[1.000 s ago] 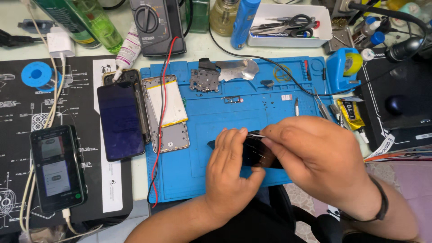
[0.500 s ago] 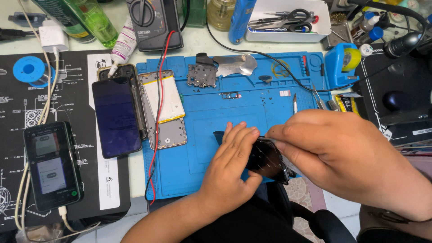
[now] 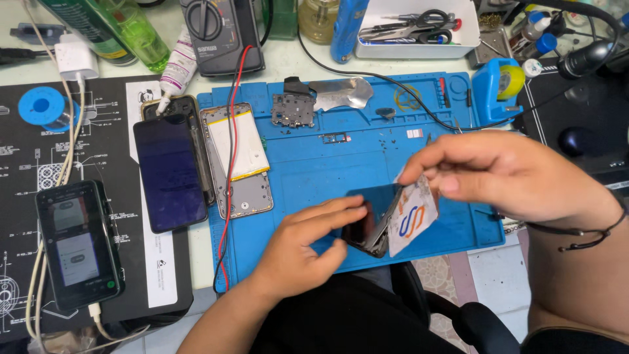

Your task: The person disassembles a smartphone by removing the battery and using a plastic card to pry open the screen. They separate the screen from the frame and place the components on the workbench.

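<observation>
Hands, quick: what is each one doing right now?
Left hand: closed on the near edge of the dark phone, holding it tilted.
Right hand: closed, pinching a white plastic card set against the phone's edge.

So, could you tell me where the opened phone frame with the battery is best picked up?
Probably by its long side edges, from above: the opened frame lies flat on the blue mat. A red wire crosses it, so grip low, near its bare bottom end.

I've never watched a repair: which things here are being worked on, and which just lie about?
In hand:
left hand steadies the dark phone
right hand pushes the plastic card into its edge

Lying about:
opened phone
scissors
charging phone
multimeter
</observation>
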